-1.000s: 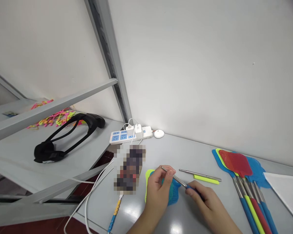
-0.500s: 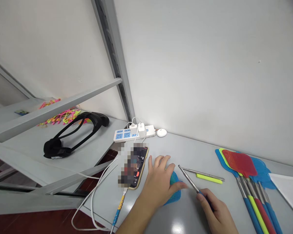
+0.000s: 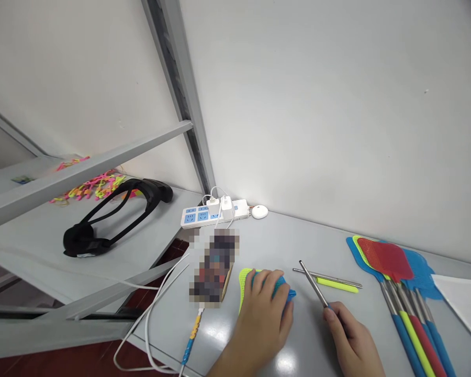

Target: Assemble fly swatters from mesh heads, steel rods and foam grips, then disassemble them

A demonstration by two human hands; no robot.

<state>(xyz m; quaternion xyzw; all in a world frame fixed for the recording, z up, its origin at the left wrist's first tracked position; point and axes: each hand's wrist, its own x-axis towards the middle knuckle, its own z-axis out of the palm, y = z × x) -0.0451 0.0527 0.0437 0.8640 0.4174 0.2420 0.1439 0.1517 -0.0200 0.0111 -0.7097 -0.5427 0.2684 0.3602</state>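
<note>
My right hand (image 3: 351,335) is closed around the blue grip end of a thin metal fly swatter handle (image 3: 313,283), its bare rod pointing up and to the left. My left hand (image 3: 264,314) lies over a blue fly swatter head (image 3: 289,296), with fingers curled on it and its short neck sticking out to the right. Under that hand a yellow-green swatter head (image 3: 243,277) shows at the left; most of both heads is hidden. Another metal handle with a yellow-green grip (image 3: 337,285) lies on the table just beyond my right hand.
Several complete fly swatters (image 3: 390,259) lie stacked at the right beside a white sheet (image 3: 461,298). A partly blurred phone (image 3: 215,267) with a charging cable lies left of my hands. Behind it is a power strip (image 3: 190,217). A black headset (image 3: 151,201) rests on the left shelf.
My left hand has closed from spread fingers over the blue head, whose neck now points right. A yellow-green head has come into sight beneath. The right hand's handle has shifted slightly right.
</note>
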